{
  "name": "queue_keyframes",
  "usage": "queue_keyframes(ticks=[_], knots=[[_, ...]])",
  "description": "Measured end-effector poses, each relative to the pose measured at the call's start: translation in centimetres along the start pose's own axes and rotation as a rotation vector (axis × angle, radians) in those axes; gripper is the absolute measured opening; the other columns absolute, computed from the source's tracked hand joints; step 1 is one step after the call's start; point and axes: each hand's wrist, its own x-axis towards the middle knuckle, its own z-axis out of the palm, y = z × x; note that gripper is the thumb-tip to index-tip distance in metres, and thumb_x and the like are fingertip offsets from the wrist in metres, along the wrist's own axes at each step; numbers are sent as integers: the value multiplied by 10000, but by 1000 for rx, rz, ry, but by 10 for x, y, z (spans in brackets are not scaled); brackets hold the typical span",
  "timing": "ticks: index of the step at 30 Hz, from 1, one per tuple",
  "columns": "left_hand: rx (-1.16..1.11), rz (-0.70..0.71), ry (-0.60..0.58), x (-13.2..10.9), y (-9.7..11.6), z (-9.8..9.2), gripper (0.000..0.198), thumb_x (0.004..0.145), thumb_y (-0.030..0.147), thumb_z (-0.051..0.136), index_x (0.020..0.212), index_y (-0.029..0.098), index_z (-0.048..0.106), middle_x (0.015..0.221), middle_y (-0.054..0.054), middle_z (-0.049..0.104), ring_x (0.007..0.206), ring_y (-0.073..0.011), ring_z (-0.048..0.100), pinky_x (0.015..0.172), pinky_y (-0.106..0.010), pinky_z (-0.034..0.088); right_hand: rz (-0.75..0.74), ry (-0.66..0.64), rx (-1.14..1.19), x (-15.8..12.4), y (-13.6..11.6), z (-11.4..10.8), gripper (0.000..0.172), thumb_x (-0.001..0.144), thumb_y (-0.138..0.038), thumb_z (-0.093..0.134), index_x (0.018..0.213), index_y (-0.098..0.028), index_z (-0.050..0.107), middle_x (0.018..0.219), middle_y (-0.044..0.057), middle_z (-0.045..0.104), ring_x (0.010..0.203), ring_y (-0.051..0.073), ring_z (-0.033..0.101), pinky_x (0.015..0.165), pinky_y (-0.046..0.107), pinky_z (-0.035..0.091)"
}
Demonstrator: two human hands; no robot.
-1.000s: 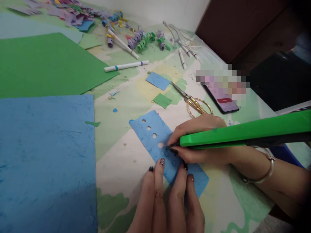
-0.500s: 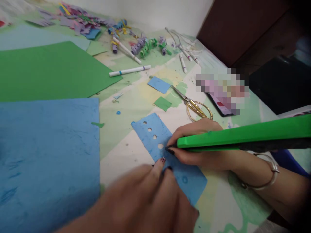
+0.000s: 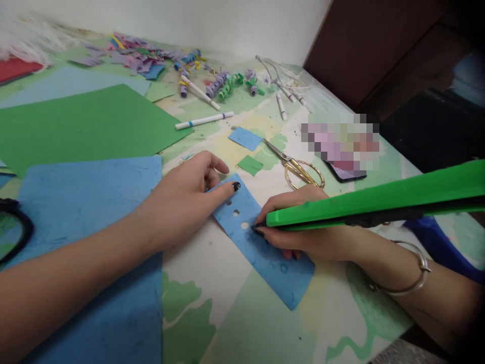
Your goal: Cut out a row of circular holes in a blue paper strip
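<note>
A blue foam strip (image 3: 261, 253) lies slanted on the table, with a row of round holes near its far end and small drawn circles towards its near end. My left hand (image 3: 193, 197) is at the far end, thumb pressed on top of the strip and fingers curled by its edge. My right hand (image 3: 314, 222) grips a green utility knife (image 3: 364, 202) like a pen. Its dark tip meets the strip beside the nearest hole; the blade itself is hard to make out. A bracelet (image 3: 422, 268) circles the right wrist.
Gold-handled scissors (image 3: 299, 167) lie beyond my right hand, near a phone (image 3: 346, 172). Blue (image 3: 245, 138) and green (image 3: 250, 165) foam pieces sit nearby. Large blue (image 3: 94, 182) and green (image 3: 94, 121) sheets cover the left. White markers (image 3: 204, 120), curled strips (image 3: 217, 86) and scraps (image 3: 140, 55) lie behind.
My left hand has moved from the strip's near side to its far end, uncovering the near half. My right hand stays by the holes with the knife. The view has shifted slightly.
</note>
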Motion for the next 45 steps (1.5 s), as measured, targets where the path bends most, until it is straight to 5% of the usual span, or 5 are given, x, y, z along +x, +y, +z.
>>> queue_keyframes(ticks=[4,11,37,45], knots=[[-43,-15,-109,0,-1,-3,273,789,427,538,1008,267,506,613,64,572,557,-145,504,527,-273,342,28,-36,141,2,2,0,50,824,-185,646,835,-143,670,556,-31,643,487,88,635,487,161,555],[148,89,-87,-2,1,-5,268,790,417,494,1019,278,482,507,86,481,512,-155,424,537,-293,308,4,-16,177,5,11,3,24,800,-168,657,804,-145,665,530,-39,652,464,85,643,473,145,557],[223,142,-91,-4,4,-5,246,824,343,474,1050,249,501,569,70,560,540,-152,460,565,-296,309,30,14,82,1,3,2,78,815,-230,654,802,-154,666,543,-35,656,478,90,651,495,155,555],[155,105,-71,-8,6,-5,226,829,345,475,1034,257,510,509,79,493,495,-143,439,517,-283,306,34,94,-141,0,-1,5,112,802,-272,659,802,-170,705,495,-33,633,415,85,600,428,146,499]])
